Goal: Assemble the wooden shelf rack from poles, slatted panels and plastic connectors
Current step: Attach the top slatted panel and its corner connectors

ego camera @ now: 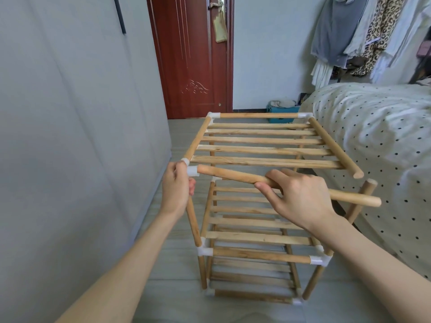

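Gripping loose pole w/ right hand — its tip at white connector, which left hand clasps atop front-left upright — top panel tilted.

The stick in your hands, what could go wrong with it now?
The pole is barely at the white connector that the left hand holds; it may slip out. Its far end hangs loose past the right hand, with no connector yet on the near right upright, so the top panel might sag.
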A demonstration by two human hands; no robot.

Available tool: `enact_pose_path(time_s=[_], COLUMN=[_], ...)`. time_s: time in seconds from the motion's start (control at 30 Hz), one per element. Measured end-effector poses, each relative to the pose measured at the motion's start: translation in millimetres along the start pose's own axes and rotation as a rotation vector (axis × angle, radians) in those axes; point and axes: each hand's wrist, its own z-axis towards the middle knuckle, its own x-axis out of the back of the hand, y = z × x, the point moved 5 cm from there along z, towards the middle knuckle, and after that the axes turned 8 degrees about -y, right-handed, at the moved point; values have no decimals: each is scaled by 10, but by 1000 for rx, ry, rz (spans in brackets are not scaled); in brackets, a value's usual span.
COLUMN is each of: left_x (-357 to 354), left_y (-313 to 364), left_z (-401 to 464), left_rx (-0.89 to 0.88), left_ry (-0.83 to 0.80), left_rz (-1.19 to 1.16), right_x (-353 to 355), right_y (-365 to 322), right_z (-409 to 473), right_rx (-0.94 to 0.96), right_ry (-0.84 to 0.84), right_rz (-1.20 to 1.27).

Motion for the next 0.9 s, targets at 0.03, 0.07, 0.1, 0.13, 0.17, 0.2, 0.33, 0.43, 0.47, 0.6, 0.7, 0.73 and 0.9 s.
enact_pose_path(time_s=[0.03, 0.07, 0.1, 0.13, 0.17, 0.2, 0.33, 0.43, 0.47, 0.6, 0.7, 0.73, 0.9], left_x=[-1, -1, 0, 5, 8, 8, 4, 11, 13, 10, 8, 6, -34], left_y=[8, 16, 20, 22, 24, 28, 34, 35, 44, 53, 55, 59, 89], left_z=[-6, -11, -16, -21, -28, -37, -48, -43, -35, -21, -29, -32, -72], left_rx=[11, 25, 46, 73, 97, 110, 95, 92, 84, 54, 57, 56, 25], left_ry=[-35, -78, -123, -163, -199, -226, -189, -159, -162, -171, -164, -160, -149], left_rz=[19, 36, 47, 49, 41, 35, 90, 116, 128, 179, 147, 139, 147], right_x=[-14, -29, -37, -38, -28, -12, 28, -16, -28, -74, -85, -89, -88], right_y=[6, 12, 20, 29, 36, 41, -6, -68, -73, -26, -18, -21, 3], right_z=[3, 5, 9, 23, 47, 80, 273, 398, 431, 543, 579, 577, 589], right_rx=[15, 33, 49, 67, 87, 110, 203, 235, 231, 188, 166, 158, 128], right_ry=[-6, -13, -17, -17, -10, -1, 3, -84, -118, -241, -301, -317, -397], right_rz=[6, 11, 9, -3, -23, -47, -118, -135, -133, -137, -102, -90, -11])
